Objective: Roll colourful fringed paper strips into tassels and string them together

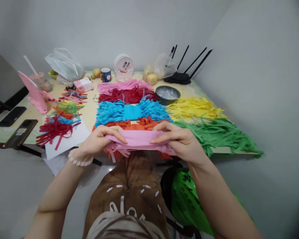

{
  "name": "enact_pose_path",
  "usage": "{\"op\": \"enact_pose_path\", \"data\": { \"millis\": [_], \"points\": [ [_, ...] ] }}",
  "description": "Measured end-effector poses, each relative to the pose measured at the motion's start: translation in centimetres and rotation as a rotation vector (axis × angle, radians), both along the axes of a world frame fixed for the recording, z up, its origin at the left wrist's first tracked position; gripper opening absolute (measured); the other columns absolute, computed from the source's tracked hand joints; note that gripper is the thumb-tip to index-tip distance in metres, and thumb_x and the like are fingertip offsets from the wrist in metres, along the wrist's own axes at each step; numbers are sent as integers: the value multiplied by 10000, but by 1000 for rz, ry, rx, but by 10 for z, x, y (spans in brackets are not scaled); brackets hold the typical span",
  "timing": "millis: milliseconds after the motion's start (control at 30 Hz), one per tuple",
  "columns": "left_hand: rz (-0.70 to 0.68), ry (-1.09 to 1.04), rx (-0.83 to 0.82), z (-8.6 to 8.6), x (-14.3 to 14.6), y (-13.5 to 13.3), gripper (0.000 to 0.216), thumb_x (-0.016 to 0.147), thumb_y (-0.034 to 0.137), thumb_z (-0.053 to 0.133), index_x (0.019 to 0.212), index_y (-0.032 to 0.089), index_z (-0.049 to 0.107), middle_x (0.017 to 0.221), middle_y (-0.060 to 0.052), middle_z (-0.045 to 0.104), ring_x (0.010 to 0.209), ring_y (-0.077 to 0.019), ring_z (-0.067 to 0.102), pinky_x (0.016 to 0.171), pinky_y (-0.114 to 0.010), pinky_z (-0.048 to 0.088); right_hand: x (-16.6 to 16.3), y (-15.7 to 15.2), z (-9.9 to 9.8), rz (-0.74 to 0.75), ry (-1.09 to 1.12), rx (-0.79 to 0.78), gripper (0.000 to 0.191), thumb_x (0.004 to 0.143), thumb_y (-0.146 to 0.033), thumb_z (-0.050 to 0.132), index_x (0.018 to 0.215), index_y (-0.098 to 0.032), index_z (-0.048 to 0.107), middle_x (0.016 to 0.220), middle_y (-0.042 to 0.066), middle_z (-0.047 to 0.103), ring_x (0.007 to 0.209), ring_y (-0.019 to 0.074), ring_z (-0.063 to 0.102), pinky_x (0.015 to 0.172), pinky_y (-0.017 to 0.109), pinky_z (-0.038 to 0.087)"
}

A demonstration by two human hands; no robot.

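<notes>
A strip of pink tissue paper (139,138) with fringed ends is stretched level between my two hands, just over the table's front edge. My left hand (103,137) pinches its left end between thumb and fingers. At the other end my right hand (178,137) grips it the same way. Beneath and behind it lies orange fringed paper (126,125), partly covered by the pink strip. Blue fringed paper (132,113) comes after that, with dark red fringe (129,95) and more pink fringe (123,85) farther back.
Yellow fringe (195,108) and green fringe (221,132) spread rightward. A dark bowl (167,94) stands behind them, near a black router (177,78). Leftward are mixed paper scraps (58,127), a phone (21,132) and a pink stand (33,93). A mug (106,75) stands at the back.
</notes>
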State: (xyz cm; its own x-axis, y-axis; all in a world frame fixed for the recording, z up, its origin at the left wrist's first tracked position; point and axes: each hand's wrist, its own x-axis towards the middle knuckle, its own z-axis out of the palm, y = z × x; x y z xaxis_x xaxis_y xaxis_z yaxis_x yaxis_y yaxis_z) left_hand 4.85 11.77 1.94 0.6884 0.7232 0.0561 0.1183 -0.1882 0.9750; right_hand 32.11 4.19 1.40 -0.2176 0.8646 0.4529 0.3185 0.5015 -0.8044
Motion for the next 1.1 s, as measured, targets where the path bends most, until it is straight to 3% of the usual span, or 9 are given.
{"op": "enact_pose_path", "data": {
  "millis": [233,367,433,567,700,833,900,1000,1100],
  "points": [
    [-256,104,141,19,-14,6,173,810,350,653,874,209,731,1062,-89,688,995,-245,645,888,-344,505,3,-5,15,26,-306,204,511,803,20,459,956,-322,806,1050,39,686,955,157,669,798,282,546],
    [-164,117,153,25,-4,6,364,828,444,671,1074,183,608,1077,-79,655,942,-204,617,796,-276,496,3,-7,19,35,-418,307,440,854,-4,472,965,-274,802,1061,65,693,982,164,673,798,264,543],
    [-128,215,180,27,4,4,326,837,431,665,1012,160,615,960,-49,654,841,-170,597,712,-238,466,5,-9,22,32,-469,323,442,866,2,461,986,-261,795,1076,74,695,999,163,673,808,250,540],
    [-177,417,178,32,14,3,316,858,412,607,692,143,591,607,30,501,562,-103,436,525,-217,319,13,-13,35,131,-563,209,424,906,-63,473,1140,-288,745,1241,76,667,1146,192,644,914,282,536],
    [-180,436,238,35,15,2,287,850,365,597,670,142,578,618,32,505,578,-102,440,542,-221,306,10,-9,44,144,-571,-4,631,862,-363,682,1456,-249,502,1445,102,569,1284,279,574,961,347,533],
    [-189,405,269,33,14,0,288,873,367,578,687,147,566,634,36,510,591,-102,449,550,-219,321,-9,-1,33,-15,-476,-135,181,874,-331,663,969,-190,726,926,49,765,797,192,700,693,261,518],
    [-124,376,277,30,13,-3,298,873,363,586,667,154,533,630,41,488,584,-96,436,542,-213,327,-16,1,25,-49,-422,-191,181,872,-299,649,739,-177,672,703,11,705,639,148,635,581,231,443],
    [21,276,191,22,12,-8,279,839,351,644,689,165,500,638,49,481,573,-91,462,528,-199,368,-21,-2,17,-95,-223,-292,216,866,-316,652,704,-178,610,614,-11,660,561,123,585,531,217,405],
    [56,101,-58,13,10,-12,237,835,371,669,835,163,556,685,34,562,574,-113,576,531,-212,473,-21,-7,11,-123,-27,-340,143,873,-304,645,798,-181,641,565,-34,640,504,112,570,524,214,425]
  ]
}}
